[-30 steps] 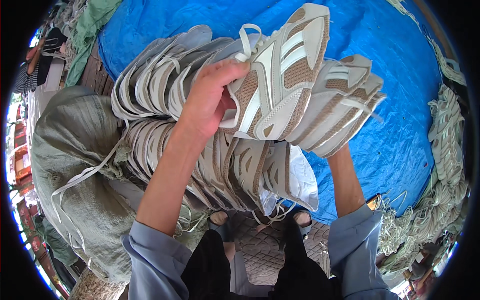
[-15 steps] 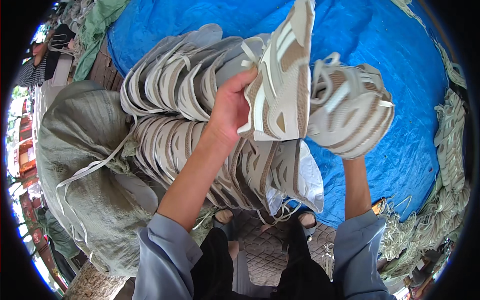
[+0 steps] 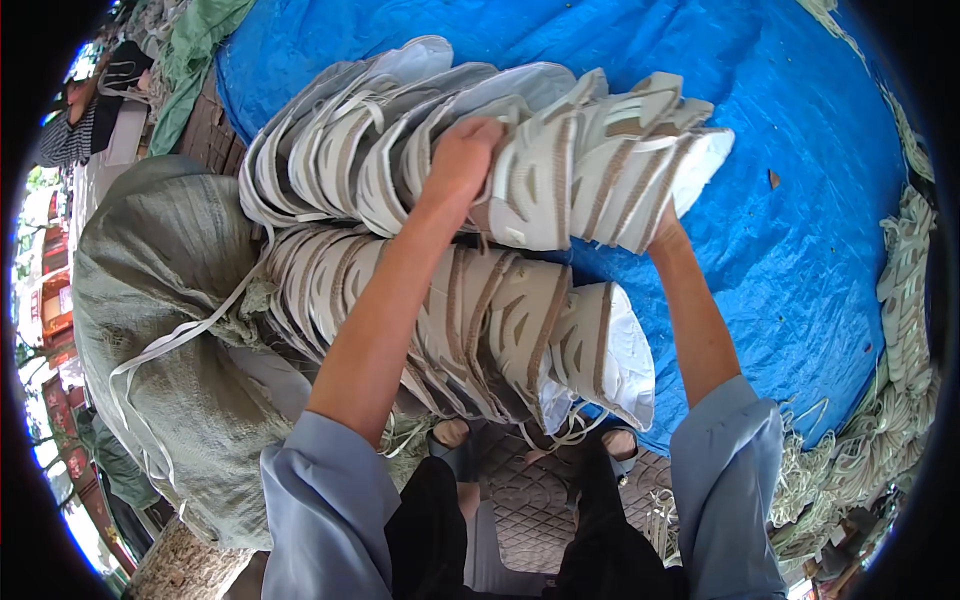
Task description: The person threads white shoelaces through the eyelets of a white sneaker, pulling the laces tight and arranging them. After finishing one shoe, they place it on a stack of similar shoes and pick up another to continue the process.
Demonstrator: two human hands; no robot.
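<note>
Two rows of nested white-and-brown shoe uppers lie side by side over a blue tarp. At the right end of the far row (image 3: 310, 150), a cluster of shoe uppers (image 3: 630, 165) sits between my hands. My left hand (image 3: 465, 165) grips the left part of this cluster, its fingers curled over the edge and partly hidden. My right hand (image 3: 668, 232) holds the cluster's right end from below, most of its fingers hidden behind the uppers. The near row (image 3: 520, 310) lies under my left forearm, with white lining showing at its right end and loose laces below.
The blue tarp (image 3: 800, 270) spreads behind and to the right. A stuffed grey-green woven sack (image 3: 165, 290) stands at the left. Bundles of pale laces (image 3: 850, 470) and more shoe uppers (image 3: 908, 290) line the right edge. Quilted matting (image 3: 530, 500) lies by my feet.
The shoe uppers held up apart in both hands have been lowered to the left and now lie lined up with the far row. Both hands have come down with them.
</note>
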